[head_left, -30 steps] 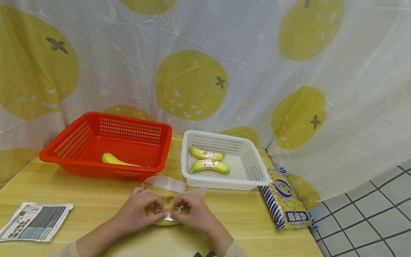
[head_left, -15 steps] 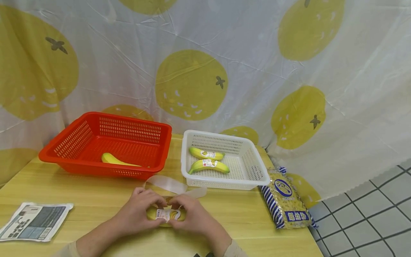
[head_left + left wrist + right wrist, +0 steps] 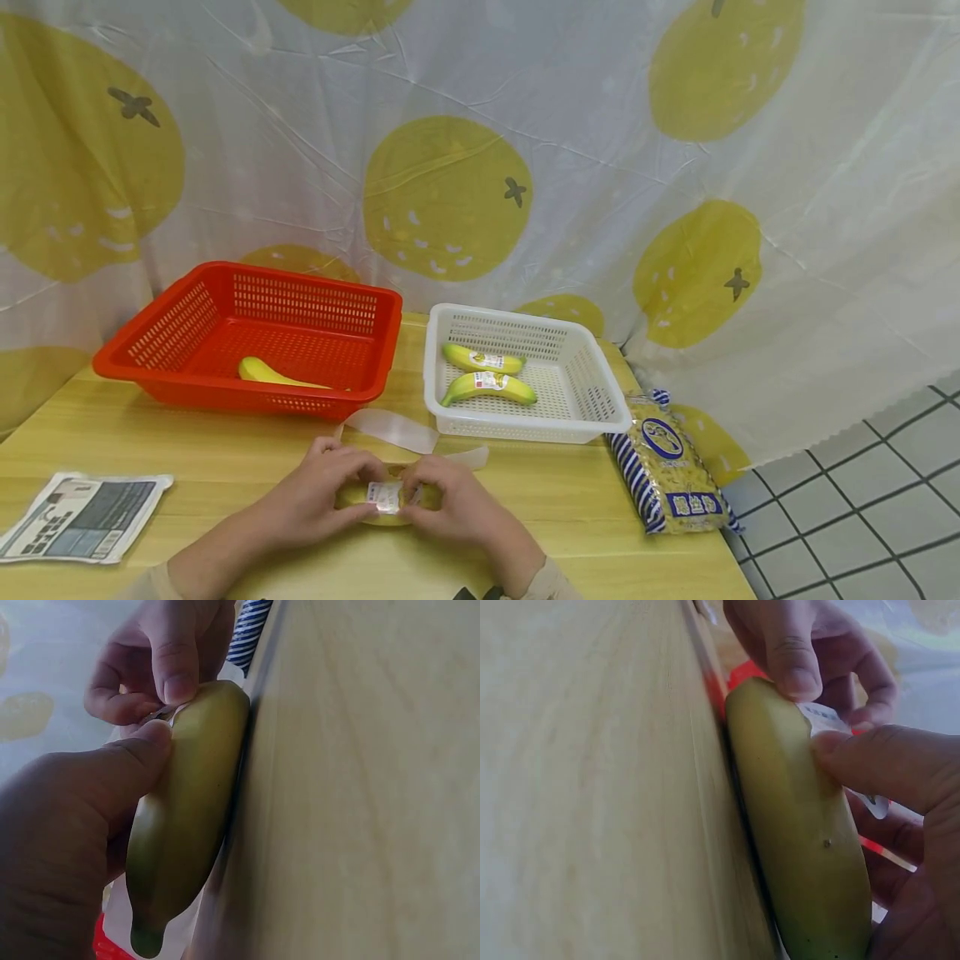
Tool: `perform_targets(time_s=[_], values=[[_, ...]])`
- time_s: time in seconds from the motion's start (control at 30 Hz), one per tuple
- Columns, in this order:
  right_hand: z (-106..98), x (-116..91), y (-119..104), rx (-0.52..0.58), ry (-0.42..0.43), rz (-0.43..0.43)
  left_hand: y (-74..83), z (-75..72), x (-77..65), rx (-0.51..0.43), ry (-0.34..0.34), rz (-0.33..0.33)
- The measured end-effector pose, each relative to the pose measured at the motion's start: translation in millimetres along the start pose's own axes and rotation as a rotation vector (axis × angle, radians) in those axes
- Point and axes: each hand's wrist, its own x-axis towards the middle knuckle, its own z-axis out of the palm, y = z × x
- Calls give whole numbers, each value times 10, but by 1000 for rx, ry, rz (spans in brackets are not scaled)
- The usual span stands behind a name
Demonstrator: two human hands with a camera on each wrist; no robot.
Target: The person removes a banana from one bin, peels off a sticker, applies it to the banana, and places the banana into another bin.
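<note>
A yellow banana (image 3: 390, 520) lies on the table between both hands, with a printed white sticker (image 3: 384, 497) on its upper side. My left hand (image 3: 322, 492) holds the banana's left part, thumb by the sticker's edge and fingers curled at the far side. With thumb and finger, my right hand (image 3: 461, 504) pinches the sticker's right part, hiding some of it. A free end of that sticker (image 3: 875, 805) stands off the banana (image 3: 795, 817) under the right thumb in the right wrist view. Translucent backing strips (image 3: 393, 430) lie just behind the hands.
At the back left is a red basket (image 3: 247, 400) with one banana (image 3: 270, 375). A white basket (image 3: 525, 429) holds two stickered bananas (image 3: 491, 387). A noodle bag (image 3: 671, 467) lies at the right edge, a flat white-and-blue packet (image 3: 78, 517) at the left.
Half a second ago the sticker showed its banana picture between the hands. Now the right fingers have moved in over that part and pinch it. Both baskets are unchanged.
</note>
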Motion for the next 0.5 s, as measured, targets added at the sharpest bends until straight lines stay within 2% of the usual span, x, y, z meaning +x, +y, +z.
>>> perform_targets(time_s=[0.2, 0.5], values=[[-13, 3, 4, 24, -6, 3, -15, -6, 4, 22, 6, 104], [-21, 21, 15, -59, 41, -123, -20, -2, 14, 12, 18, 101]])
